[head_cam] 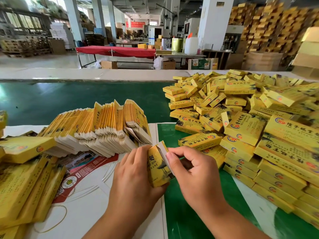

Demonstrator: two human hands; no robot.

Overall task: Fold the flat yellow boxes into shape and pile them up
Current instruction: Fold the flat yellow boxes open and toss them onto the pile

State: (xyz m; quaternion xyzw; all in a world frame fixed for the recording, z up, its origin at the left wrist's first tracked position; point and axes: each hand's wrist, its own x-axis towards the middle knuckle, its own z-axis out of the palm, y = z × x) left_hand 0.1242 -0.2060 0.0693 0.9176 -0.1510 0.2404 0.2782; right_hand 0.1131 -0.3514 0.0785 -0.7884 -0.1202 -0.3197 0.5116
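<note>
At six o'clock, the left hand (136, 171) grips the half-formed yellow box (158, 167) (pile at three) while the right hand (193, 168) pinches its white flap (163, 152); tuck squarely, keeping the walls uncrushed.

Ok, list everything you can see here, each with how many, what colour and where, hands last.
held box: one, yellow, half folded, between both hands
flat boxes: a large stack, yellow with white edges, left of centre
folded boxes: a big heap, yellow, on the right
belt: one, green, behind the stack
red table: one, red cover, background centre
jug: one, white, background right of centre
left hand: grips the held box's left side
right hand: pinches its white flap
</note>
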